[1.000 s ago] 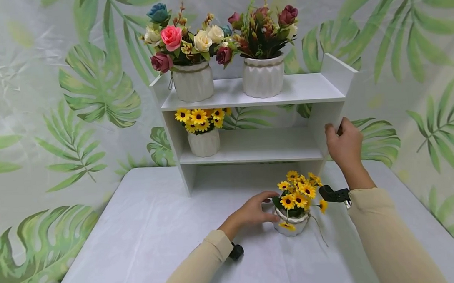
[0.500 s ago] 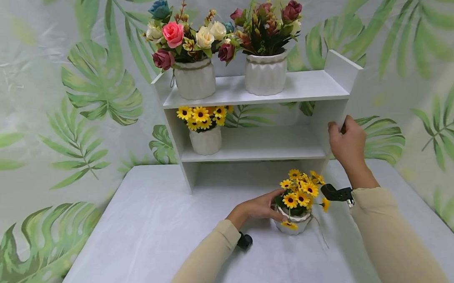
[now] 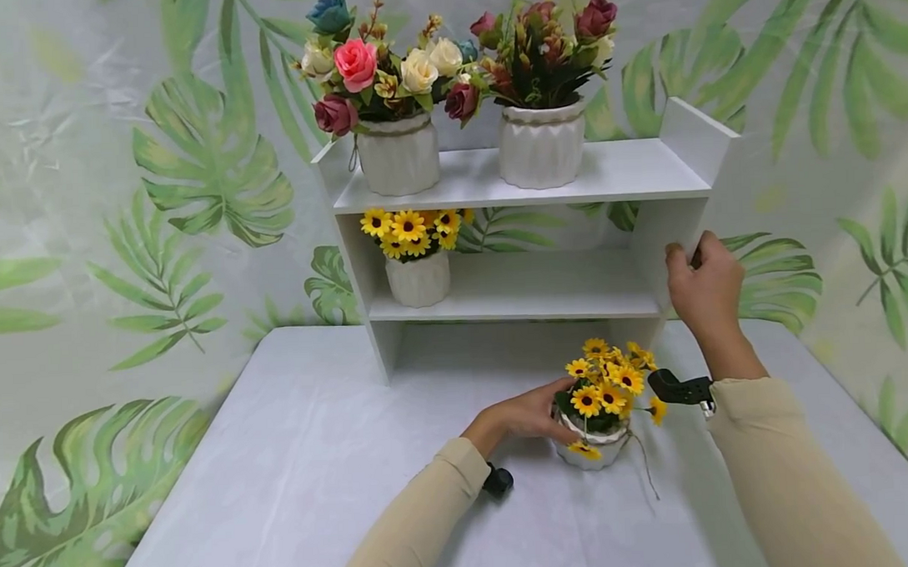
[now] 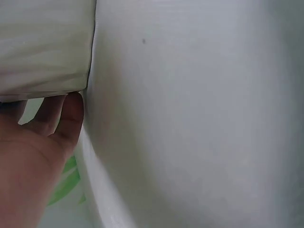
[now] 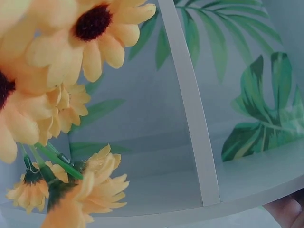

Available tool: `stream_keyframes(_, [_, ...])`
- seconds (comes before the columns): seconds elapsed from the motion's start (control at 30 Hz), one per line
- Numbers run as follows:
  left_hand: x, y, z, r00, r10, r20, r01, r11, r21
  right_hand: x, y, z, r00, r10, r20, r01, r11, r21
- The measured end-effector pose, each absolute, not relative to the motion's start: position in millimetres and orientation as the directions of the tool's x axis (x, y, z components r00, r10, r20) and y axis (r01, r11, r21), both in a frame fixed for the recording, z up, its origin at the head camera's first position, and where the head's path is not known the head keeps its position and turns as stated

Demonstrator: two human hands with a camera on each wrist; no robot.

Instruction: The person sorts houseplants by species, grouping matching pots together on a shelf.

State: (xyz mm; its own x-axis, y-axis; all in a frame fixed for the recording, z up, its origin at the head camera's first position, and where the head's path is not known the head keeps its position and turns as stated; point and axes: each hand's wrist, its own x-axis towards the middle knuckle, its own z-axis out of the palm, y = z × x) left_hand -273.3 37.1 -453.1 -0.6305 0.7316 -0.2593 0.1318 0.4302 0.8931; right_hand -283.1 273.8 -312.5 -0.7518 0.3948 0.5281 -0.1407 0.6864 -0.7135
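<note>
On the table, a white ribbed flowerpot (image 3: 598, 452) holds artificial yellow sunflowers (image 3: 608, 397). My left hand (image 3: 529, 414) grips its left side, thumb in front and fingers behind; part of the fingers is hidden by the flowers. In the left wrist view, fingers of the left hand (image 4: 35, 147) meet the white pot (image 4: 42, 47). My right hand (image 3: 705, 291) holds the outer right side of the white two-tier shelf (image 3: 545, 301). In the right wrist view, yellow sunflowers (image 5: 114, 50) loom close, and a bit of the right hand (image 5: 289, 211) shows by the shelf edge.
Two white pots stand on the upper tier, one with mixed roses (image 3: 400, 160), one with dark red roses (image 3: 542, 147). A smaller sunflower pot (image 3: 419, 282) sits at the left of the lower tier. A white cloth covers the table (image 3: 295, 472); leaf-patterned fabric (image 3: 209, 158) hangs behind.
My left hand has moved right and closed onto the flowerpot. The right hand keeps its hold on the shelf side, while the head view has shifted slightly.
</note>
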Motion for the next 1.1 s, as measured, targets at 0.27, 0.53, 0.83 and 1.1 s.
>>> stream_keyframes(0.27, [-271.6,38.0,-454.2,-0.641,0.74,-0.205,0.182,0.406,0.895,-282.3,269.6,-312.5,-0.754,0.376,0.539,-0.155,0.695,-0.702])
stream_keyframes(0.53, [-265.0,38.5,-451.0,-0.685,0.714,-0.149,0.25,0.421,0.872,-280.3,268.3,-312.3,-0.729,0.365,0.578,-0.193,0.701,-0.687])
stream_keyframes(0.83, [-256.6,6.0,-418.2,-0.829,0.559,-0.007,0.256,0.39,0.884,-282.5,268.6,-313.2,-0.717,0.367,0.593,-0.212,0.696,-0.686])
stream_keyframes(1.1, [-248.4,-21.5,-361.9,-0.842,0.532,0.089,0.29,0.307,0.906,-283.0,273.2,-313.1,-0.715,0.376,0.589,-0.204,0.693,-0.691])
